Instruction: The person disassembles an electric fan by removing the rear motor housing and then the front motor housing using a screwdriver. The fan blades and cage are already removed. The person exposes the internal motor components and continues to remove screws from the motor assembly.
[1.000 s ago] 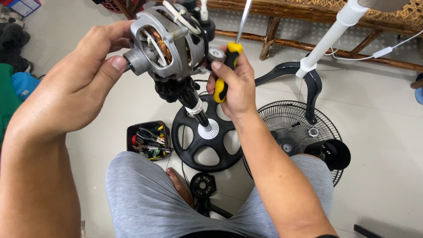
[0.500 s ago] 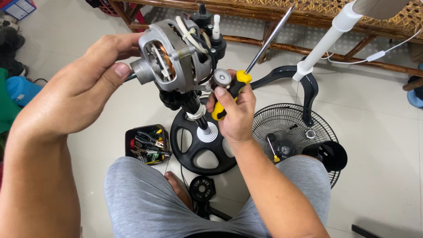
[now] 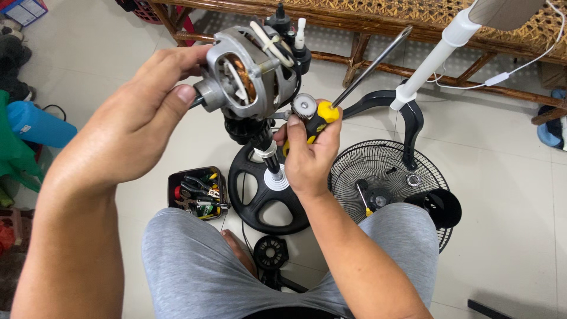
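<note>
A fan motor (image 3: pixel 251 74) is held up over the floor (image 3: pixel 508 195) by the left hand (image 3: pixel 133 127), whose fingers are wrapped around its rear end with the thumb pressed beside the silver shaft collar. The motor sits on a black neck that runs down to a round black base (image 3: pixel 269 192) on the floor. The right hand (image 3: pixel 307 153) is closed around the yellow-and-black handle of a screwdriver (image 3: pixel 331 103), its shaft pointing up and to the right, away from the motor. A small toothed gear (image 3: pixel 305 106) is seen just beside the thumb, touching the motor's side. On the floor, a box of tools (image 3: pixel 198 192) lies left of the base and a black fan grille (image 3: pixel 387 183) right of it. A white pole (image 3: pixel 437 56) on a dark stand is near the grille.
</note>
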